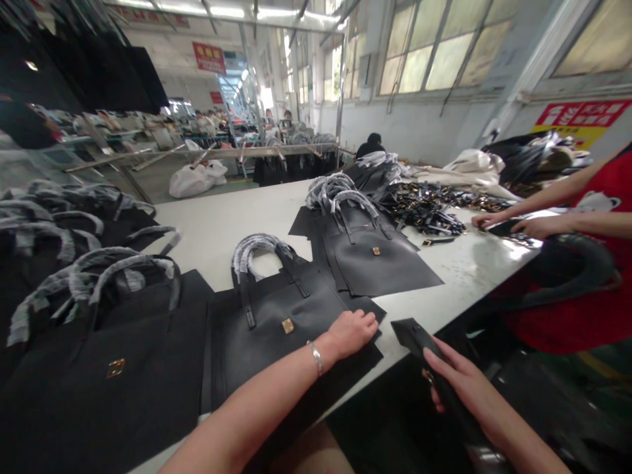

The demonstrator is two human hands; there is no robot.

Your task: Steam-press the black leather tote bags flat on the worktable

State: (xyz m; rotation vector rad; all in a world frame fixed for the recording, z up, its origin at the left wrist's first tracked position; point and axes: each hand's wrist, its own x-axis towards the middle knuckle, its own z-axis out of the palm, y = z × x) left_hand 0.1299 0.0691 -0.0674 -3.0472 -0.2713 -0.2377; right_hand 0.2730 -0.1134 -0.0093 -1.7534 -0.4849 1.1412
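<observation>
My left hand (351,334), with a silver bracelet at the wrist, lies at the right edge of a flat black handbag (266,355). Its fingers are curled, and whatever is under them is hidden. The handbag has a gold clasp plate and plastic-wrapped handles, with more black panels beneath it. My right hand (457,372) is closed around a long black object (412,334) with a wide, flat end, in front of the table edge. Small metal parts show by the fingers; I cannot tell its kind.
More black handbags lie stacked on the left (153,375) and farther back (380,263) on the white table (237,210). Black straps with gold buckles (419,204) form a heap at the back right. A co-worker in red (587,276) handles a black piece at the right.
</observation>
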